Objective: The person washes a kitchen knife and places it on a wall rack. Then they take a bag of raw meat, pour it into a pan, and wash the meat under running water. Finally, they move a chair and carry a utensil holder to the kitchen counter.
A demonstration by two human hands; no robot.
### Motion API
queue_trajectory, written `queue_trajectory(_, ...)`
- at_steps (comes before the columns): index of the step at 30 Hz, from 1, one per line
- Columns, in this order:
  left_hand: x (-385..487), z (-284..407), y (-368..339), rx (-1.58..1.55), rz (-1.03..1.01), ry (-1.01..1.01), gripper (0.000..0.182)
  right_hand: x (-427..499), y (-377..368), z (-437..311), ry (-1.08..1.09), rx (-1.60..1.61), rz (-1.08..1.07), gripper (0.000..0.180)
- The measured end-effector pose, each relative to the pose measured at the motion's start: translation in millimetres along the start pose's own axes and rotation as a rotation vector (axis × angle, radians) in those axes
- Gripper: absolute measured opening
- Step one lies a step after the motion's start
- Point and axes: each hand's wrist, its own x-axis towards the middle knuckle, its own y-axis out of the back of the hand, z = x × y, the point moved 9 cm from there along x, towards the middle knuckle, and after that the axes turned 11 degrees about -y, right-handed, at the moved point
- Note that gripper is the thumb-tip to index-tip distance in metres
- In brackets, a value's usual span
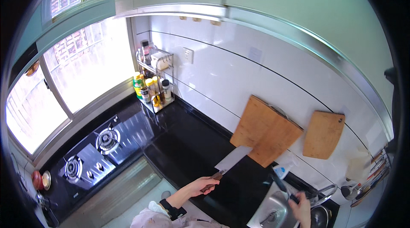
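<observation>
My left hand [203,185] grips the brown wooden handle of a cleaver [233,158]. Its broad metal blade points away over the black countertop [189,146], and the tip overlaps the lower edge of a large wooden cutting board [266,128] in view. That board leans against the tiled wall. Over the near edge of a stainless steel sink [272,210], my right hand [301,209] holds a slim black-handled tool [282,184], which looks like a knife. A dark band sits on my left wrist.
A smaller cutting board [324,135] is on the wall. Beside the sink are a faucet [325,193], a black pan [320,216] and a white bottle [281,171]. Utensils hang at right [378,170]. A gas hob [89,157] and a seasoning rack [155,82] are at left.
</observation>
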Motion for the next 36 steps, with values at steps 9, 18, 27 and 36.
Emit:
queue_trajectory(9,-89,156,204,0.107,0.249,-0.127,0.015,112,-44,-487,0.505,0.268,-0.112,0.031)
queue_trajectory(18,-150,216,290,0.242,0.341,-0.108,0.017,216,-148,-865,0.727,0.078,-0.035,0.024)
queue_trajectory(27,-154,244,320,0.332,0.428,-0.081,0.017,275,-212,-969,0.566,-0.053,-0.023,0.021)
queue_trajectory(36,-140,269,333,0.270,0.506,-0.110,0.018,323,-248,-1007,0.631,0.069,-0.269,0.023)
